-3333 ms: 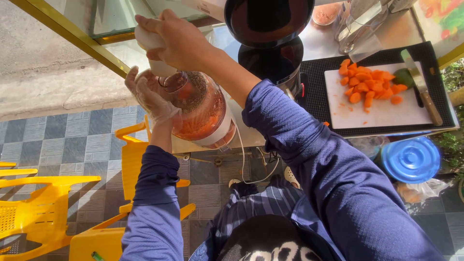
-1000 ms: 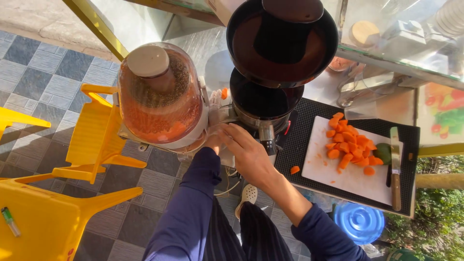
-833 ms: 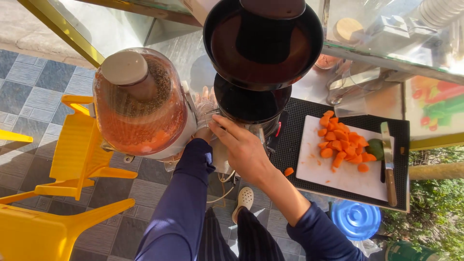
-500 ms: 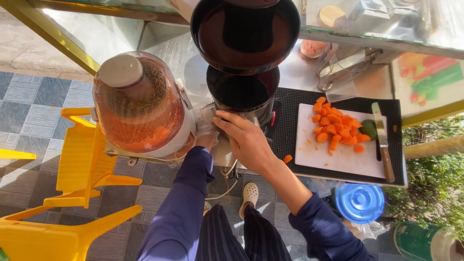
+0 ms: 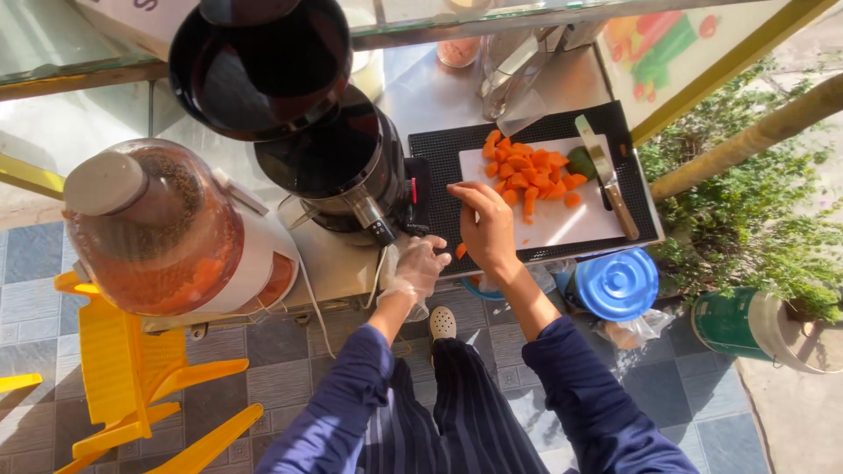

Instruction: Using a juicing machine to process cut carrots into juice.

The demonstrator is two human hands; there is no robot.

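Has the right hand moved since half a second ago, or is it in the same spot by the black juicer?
Yes. The right hand has left the black juicer and moved toward the white cutting board, fingers near the carrot pieces.

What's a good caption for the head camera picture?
Right hand reaching toward chopped carrots on a white cutting board, beside a black juicer.

Right hand [image 5: 486, 230] is reaching over the white cutting board [image 5: 571, 224] toward the carrot chunks [image 5: 527, 171], knife [image 5: 608, 178] alongside. Gloved left hand [image 5: 420, 268] rests at the worktop [image 5: 421, 96] edge, by the black juicer [image 5: 338, 167].
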